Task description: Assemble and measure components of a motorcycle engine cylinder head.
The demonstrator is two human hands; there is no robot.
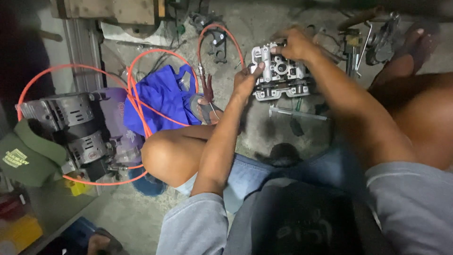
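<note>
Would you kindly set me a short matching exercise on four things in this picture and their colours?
Things:
1. hose
2. cloth
3. cap
4. engine part, held by the left hand and right hand

Colours:
A. green
B. silver-grey
C. orange
D. blue

Pairs: 1-C, 2-D, 3-A, 4-B
</note>
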